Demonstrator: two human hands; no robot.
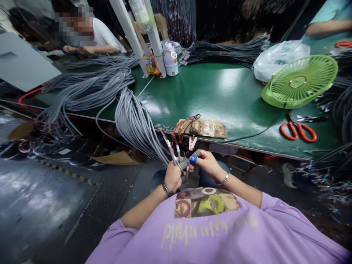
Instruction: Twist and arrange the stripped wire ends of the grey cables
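My left hand [173, 176] is closed around several grey cables [139, 119], close to their stripped ends. Thin coloured wires [162, 130] stick out of white-banded cable ends above that fist. My right hand [210, 165] pinches a short, dark grey, ribbed-looking length [189, 160] that runs across between both hands; its exact kind I cannot make out. Something blue [193, 158] covers one fingertip of the right hand. Just beyond the hands, a pink clip [192, 143] stands at the bench edge, beside a tape-covered cardboard piece [209, 128] with red and black wires.
The green bench [214, 91] bears red-handled scissors [298, 132], a green fan [299, 82], a plastic bag [280, 58], a lilac bottle [171, 60] and black cable bundles [220, 53]. Grey coils [93, 86] lie left. A person in white [106, 36] sits across.
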